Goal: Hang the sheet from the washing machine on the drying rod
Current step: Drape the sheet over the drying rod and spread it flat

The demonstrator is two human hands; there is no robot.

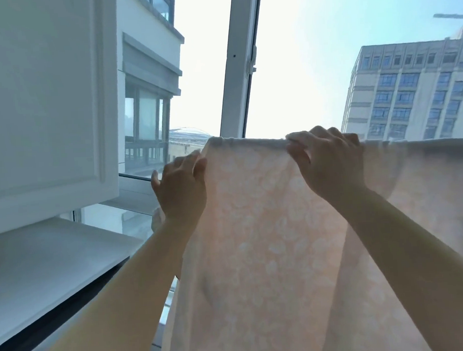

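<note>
A pale pink sheet (254,227) with a faint white leaf pattern hangs down in front of me, its top folded over a horizontal line that runs off to the right. The drying rod itself is hidden under the fabric. My left hand (181,183) grips the sheet's left edge just below the top corner. My right hand (329,162) pinches the top fold near the middle, fingers curled over it. Both arms reach up from below.
A white cabinet door (47,104) stands open at the upper left above a white ledge (55,265). A white window frame post (239,67) rises behind the sheet. Buildings and bright sky lie beyond the glass.
</note>
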